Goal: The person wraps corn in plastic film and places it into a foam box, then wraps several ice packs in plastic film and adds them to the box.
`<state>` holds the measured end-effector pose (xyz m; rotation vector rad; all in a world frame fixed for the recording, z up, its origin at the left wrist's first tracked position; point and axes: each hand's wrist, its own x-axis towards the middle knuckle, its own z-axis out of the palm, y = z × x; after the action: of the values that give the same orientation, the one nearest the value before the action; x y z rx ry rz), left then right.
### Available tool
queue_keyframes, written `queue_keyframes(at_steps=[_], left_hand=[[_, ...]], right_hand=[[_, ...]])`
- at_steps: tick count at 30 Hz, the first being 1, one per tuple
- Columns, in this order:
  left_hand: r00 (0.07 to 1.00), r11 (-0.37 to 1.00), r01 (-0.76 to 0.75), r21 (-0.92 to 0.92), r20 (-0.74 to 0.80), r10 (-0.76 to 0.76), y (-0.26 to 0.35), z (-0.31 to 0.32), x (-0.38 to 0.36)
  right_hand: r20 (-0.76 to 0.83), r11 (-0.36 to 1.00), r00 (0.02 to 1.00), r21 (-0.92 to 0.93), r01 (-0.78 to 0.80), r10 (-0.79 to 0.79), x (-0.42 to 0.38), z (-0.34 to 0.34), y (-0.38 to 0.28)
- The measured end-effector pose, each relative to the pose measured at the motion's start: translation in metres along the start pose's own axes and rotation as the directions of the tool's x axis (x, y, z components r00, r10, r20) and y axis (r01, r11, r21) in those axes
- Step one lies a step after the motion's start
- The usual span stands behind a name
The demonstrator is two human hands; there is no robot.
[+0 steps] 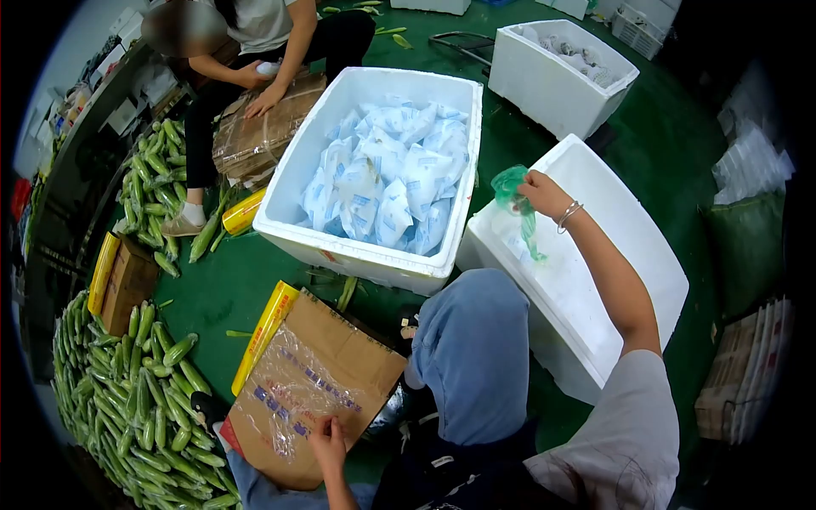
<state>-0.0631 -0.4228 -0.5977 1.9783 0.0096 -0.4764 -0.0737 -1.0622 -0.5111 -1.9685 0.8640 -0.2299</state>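
My right hand (544, 194) is closed on a crumpled green plastic bag (512, 189), raised over the near-left rim of a white foam box (629, 246). Part of the bag hangs down into that box. My left hand (327, 440) is low in the view, its fingers pinched at the edge of clear plastic film (297, 387) that lies on a brown cardboard box (340, 340). A yellow roll box (265, 336) lies along the cardboard's left side. Between my hands and farther off, a large foam box (365, 255) holds many white and blue ice packs (382, 161).
Another person (263, 34) sits at the upper left, hands on a cardboard stack (255, 136). Wrapped green corn (136, 408) is heaped at the left. A further foam box (544, 85) stands behind. Folded cartons (744, 374) are at the right.
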Motion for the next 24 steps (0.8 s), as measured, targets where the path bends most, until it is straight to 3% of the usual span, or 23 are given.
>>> queue_keyframes(at_steps=[3,5,6,7,8,9,11,12,13,15,16,17,18,19,20,21,22,23,24], left_hand=[[1.0,0.999,0.027,-0.019,-0.006,-0.027,-0.001,0.002,0.003],[1.0,0.999,0.029,-0.031,-0.005,-0.029,0.0,0.002,0.003],[0.999,0.999,0.032,-0.038,-0.001,-0.032,0.001,0.001,0.002],[0.999,0.999,0.032,-0.043,-0.01,-0.033,-0.002,0.001,0.002],[1.0,0.999,0.021,-0.038,-0.013,-0.022,-0.006,0.002,0.002],[1.0,0.999,0.011,-0.031,-0.022,-0.012,-0.01,0.001,0.0],[0.999,0.999,0.031,-0.02,-0.04,-0.032,-0.015,0.003,-0.003],[0.998,0.999,0.048,-0.001,-0.038,-0.048,-0.016,0.005,-0.003],[0.996,0.998,0.056,-0.006,-0.076,-0.056,-0.015,0.005,-0.005],[0.995,0.996,0.088,0.022,-0.051,-0.087,-0.01,0.003,-0.012],[0.992,0.993,0.115,0.011,-0.055,-0.114,-0.01,0.0,-0.015],[0.989,0.993,0.121,-0.002,-0.085,-0.12,-0.015,-0.003,-0.018],[0.986,0.99,0.142,-0.016,-0.089,-0.143,-0.022,-0.006,-0.02],[0.983,0.987,0.159,-0.029,-0.089,-0.161,-0.027,-0.009,-0.021],[0.981,0.987,0.157,-0.045,-0.111,-0.161,-0.028,-0.011,-0.02],[0.981,0.985,0.166,-0.034,-0.099,-0.169,-0.028,-0.015,-0.02],[0.981,0.984,0.176,-0.017,-0.083,-0.177,-0.027,-0.018,-0.02],[0.98,0.984,0.178,-0.022,-0.09,-0.18,-0.024,-0.02,-0.019],[0.986,0.99,0.142,0.004,-0.09,-0.141,-0.02,-0.02,-0.014]], right_hand=[[0.065,0.989,0.992,0.101,-0.111,0.104,-0.023,-0.017,-0.051],[0.039,0.949,0.996,-0.301,0.093,-0.085,0.003,-0.048,-0.064],[0.043,0.817,0.961,-0.517,0.254,-0.272,0.022,-0.059,-0.067],[-0.022,0.783,0.964,-0.589,0.201,-0.264,0.031,-0.064,-0.091],[-0.042,0.633,0.959,-0.76,0.151,-0.279,0.045,-0.065,-0.105],[-0.029,0.63,0.956,-0.758,0.169,-0.292,0.055,-0.058,-0.11],[0.161,0.087,0.821,-0.965,0.248,-0.548,0.082,-0.036,-0.124],[0.179,0.037,0.77,-0.966,0.255,-0.612,0.091,-0.024,-0.127],[0.2,0.036,0.75,-0.958,0.285,-0.63,0.112,-0.017,-0.105],[0.005,0.077,0.642,-0.992,0.1,-0.767,0.162,0.006,-0.049],[-0.085,0.195,0.769,-0.979,0.052,-0.633,0.141,0.017,-0.052],[-0.085,0.18,0.859,-0.984,0.008,-0.504,0.159,0.025,-0.018],[-0.154,0.414,0.959,-0.909,-0.044,-0.237,0.18,0.029,0.018],[-0.143,0.518,0.99,-0.847,-0.12,-0.005,0.18,0.034,0.036],[0.119,0.476,0.989,-0.877,0.062,0.091,0.176,0.034,0.042],[0.366,0.448,0.909,-0.859,0.247,0.2,0.174,0.036,0.039],[0.377,0.445,0.907,-0.856,0.263,0.187,0.172,0.042,0.025],[0.237,0.385,0.972,-0.896,0.222,-0.011,0.159,0.048,0.004],[0.089,0.336,0.973,-0.929,0.158,-0.212,0.147,0.053,-0.009]])
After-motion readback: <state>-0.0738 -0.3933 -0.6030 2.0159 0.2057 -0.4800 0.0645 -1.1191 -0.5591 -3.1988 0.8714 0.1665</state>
